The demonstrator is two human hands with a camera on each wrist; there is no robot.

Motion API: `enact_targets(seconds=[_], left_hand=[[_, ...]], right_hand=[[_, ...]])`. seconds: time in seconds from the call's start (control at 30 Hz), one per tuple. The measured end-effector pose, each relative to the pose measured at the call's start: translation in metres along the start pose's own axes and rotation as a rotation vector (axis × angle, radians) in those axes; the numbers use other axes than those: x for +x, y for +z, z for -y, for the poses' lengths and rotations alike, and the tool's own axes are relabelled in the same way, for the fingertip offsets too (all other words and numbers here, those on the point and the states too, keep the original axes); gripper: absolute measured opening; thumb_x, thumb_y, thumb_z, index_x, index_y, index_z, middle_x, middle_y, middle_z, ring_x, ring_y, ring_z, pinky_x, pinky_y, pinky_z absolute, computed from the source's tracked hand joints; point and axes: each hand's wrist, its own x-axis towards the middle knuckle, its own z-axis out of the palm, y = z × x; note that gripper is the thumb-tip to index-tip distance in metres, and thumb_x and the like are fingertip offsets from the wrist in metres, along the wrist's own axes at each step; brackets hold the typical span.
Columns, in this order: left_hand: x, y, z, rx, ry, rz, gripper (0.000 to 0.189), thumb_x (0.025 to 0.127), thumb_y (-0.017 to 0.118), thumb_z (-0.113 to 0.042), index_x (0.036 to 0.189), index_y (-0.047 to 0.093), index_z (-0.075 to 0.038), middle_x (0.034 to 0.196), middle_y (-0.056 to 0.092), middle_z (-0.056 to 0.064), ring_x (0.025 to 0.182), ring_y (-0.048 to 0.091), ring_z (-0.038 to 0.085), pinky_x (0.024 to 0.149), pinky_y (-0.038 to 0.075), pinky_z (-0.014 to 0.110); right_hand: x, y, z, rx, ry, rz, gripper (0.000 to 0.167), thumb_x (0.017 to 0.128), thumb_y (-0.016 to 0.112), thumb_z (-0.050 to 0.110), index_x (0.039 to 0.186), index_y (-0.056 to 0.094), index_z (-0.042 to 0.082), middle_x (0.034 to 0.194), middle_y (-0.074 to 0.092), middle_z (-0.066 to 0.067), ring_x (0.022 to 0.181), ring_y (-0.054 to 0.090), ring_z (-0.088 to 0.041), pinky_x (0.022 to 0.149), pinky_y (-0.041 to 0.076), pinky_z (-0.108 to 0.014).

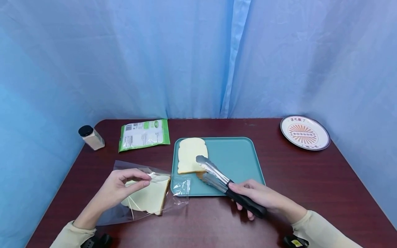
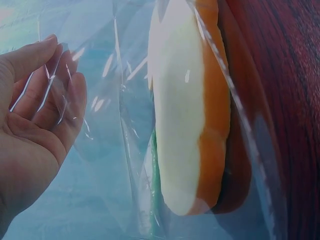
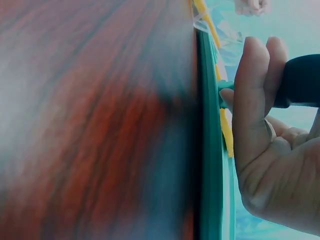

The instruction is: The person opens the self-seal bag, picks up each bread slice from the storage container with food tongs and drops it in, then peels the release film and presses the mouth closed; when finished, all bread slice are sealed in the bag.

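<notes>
My left hand (image 1: pixel 116 189) pinches the upper film of a clear plastic bag (image 1: pixel 108 218) between thumb and fingers. Inside that bag lies a white bread slice (image 1: pixel 152 199) with a brown crust; the left wrist view shows the crust edge (image 2: pixel 215 150) through the film. My right hand (image 1: pixel 263 196) grips metal tongs (image 1: pixel 217 170) by their black handles (image 1: pixel 245 203). The tong tips are apart, at the lower right corner of a second bread slice (image 1: pixel 190 151) on the teal tray (image 1: pixel 235 158). In the right wrist view the fingers (image 3: pixel 250 95) curl beside a black handle (image 3: pixel 302 80).
The bag's open end overlaps the tray's lower left corner. Behind the bag lies a green and white packet (image 1: pixel 144 134). A black-capped jar (image 1: pixel 94 139) stands at the far left of the dark wood table (image 1: pixel 297 172). A patterned plate (image 1: pixel 305 132) is at the back right.
</notes>
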Motion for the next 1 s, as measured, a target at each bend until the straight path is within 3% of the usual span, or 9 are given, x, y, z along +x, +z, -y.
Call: enact_targets(seconds=[0.3, 0.5, 0.67, 1.0], left_hand=[[0.000, 0.000, 0.000, -0.007, 0.009, 0.006, 0.020, 0.089, 0.077, -0.002, 0.106, 0.078, -0.012, 0.099, 0.075, 0.000, 0.089, 0.069, 0.014, 0.071, 0.058, 0.030], [0.000, -0.001, 0.000, -0.015, 0.009, 0.006, 0.020, 0.090, 0.076, -0.002, 0.107, 0.077, -0.012, 0.100, 0.075, 0.001, 0.090, 0.069, 0.014, 0.072, 0.058, 0.031], [0.000, -0.002, 0.000, -0.031, 0.017, 0.017, 0.022, 0.090, 0.076, 0.000, 0.109, 0.077, -0.010, 0.101, 0.075, 0.004, 0.090, 0.069, 0.015, 0.072, 0.058, 0.031], [-0.001, -0.001, -0.001, -0.010, -0.022, 0.008, 0.021, 0.089, 0.077, -0.003, 0.108, 0.077, -0.012, 0.101, 0.075, 0.000, 0.091, 0.069, 0.014, 0.073, 0.058, 0.030]], right_hand=[[-0.001, 0.003, 0.011, 0.061, -0.003, 0.043, 0.059, 0.110, 0.043, 0.037, 0.114, 0.054, -0.020, 0.077, 0.065, -0.009, 0.048, 0.063, -0.012, 0.053, 0.059, -0.038], [-0.008, 0.003, 0.015, 0.003, -0.039, -0.025, 0.057, 0.110, 0.042, 0.038, 0.115, 0.057, -0.017, 0.080, 0.066, -0.011, 0.049, 0.064, -0.016, 0.058, 0.060, -0.047], [-0.006, 0.002, 0.012, 0.013, 0.013, -0.076, 0.061, 0.109, 0.045, 0.043, 0.112, 0.058, -0.017, 0.080, 0.066, -0.011, 0.047, 0.063, -0.015, 0.055, 0.060, -0.045], [0.013, 0.013, 0.006, 0.093, 0.099, -0.066, 0.066, 0.103, 0.051, 0.054, 0.114, 0.059, -0.011, 0.091, 0.070, -0.013, 0.048, 0.062, -0.014, 0.046, 0.056, -0.035]])
